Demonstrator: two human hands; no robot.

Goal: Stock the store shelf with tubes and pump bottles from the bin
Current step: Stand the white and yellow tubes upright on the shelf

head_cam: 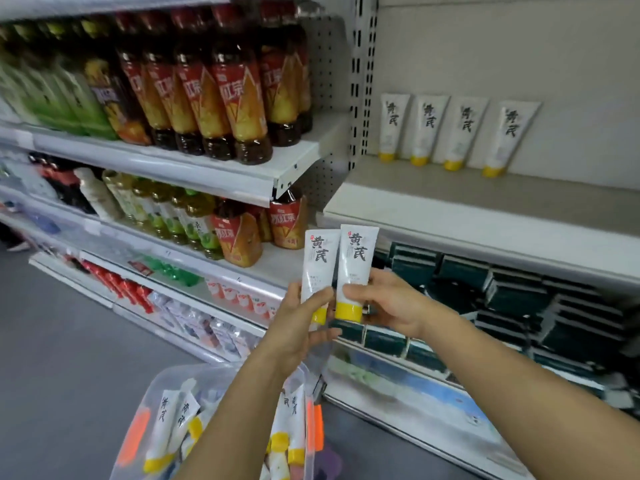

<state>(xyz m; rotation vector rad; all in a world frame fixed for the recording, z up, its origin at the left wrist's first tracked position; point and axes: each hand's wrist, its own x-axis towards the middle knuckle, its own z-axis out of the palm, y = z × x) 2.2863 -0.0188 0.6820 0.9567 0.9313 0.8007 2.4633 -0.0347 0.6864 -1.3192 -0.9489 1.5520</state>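
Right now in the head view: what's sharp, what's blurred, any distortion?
Head view: the two held tubes are sharp, print legible, in the left hand and right hand; the drink bottles at upper left smear; wide-angle bowing bends the shelf edge; lighting is flat, without harsh glare.

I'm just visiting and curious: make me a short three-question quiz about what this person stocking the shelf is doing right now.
1. How many tubes already stand on the beige shelf?
2. True or false: the left hand is empty.
3. The bin on the floor holds: A) red bottles B) more white tubes C) nothing

Key:
1. Four tubes in a row, yellow caps down.
2. False: each hand holds one tube; the left tube is in the left hand and the right tube is in the right hand.
3. B
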